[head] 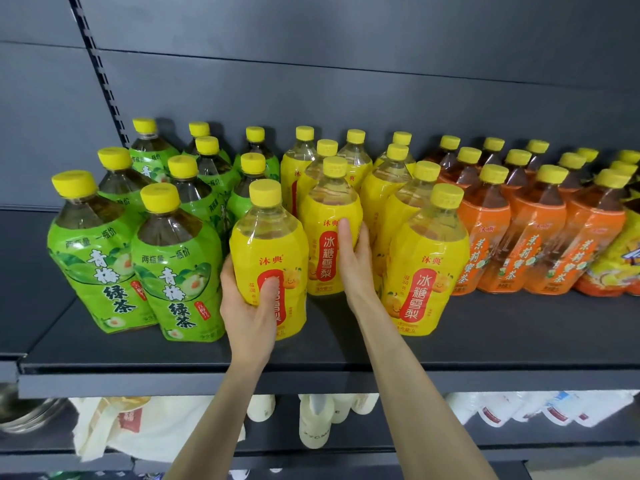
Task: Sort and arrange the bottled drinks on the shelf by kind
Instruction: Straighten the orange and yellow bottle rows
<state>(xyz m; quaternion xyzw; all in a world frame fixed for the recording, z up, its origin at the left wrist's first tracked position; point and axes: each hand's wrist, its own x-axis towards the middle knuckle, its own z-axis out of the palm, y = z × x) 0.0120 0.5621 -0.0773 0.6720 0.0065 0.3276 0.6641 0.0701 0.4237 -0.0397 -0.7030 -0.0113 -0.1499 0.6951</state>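
Bottled drinks with yellow caps stand in groups on a dark shelf [346, 344]. Green-labelled bottles [104, 265] fill the left. Yellow-labelled bottles [426, 271] stand in the middle, and orange-labelled bottles [540, 244] are to the right. My left hand [249, 306] grips the lower part of a front yellow bottle [268, 244], thumb across its red label. My right hand [355, 258] wraps around the right side of the yellow bottle [329, 223] just behind it, thumb pointing up on its front.
A yellow snack packet [620, 261] lies at the far right of the shelf. The shelf's front strip is bare. Below, a lower shelf holds white bottles [315, 424], a cloth bag [131, 427] and white packs [519, 410]. A slotted upright [100, 74] runs up the back panel.
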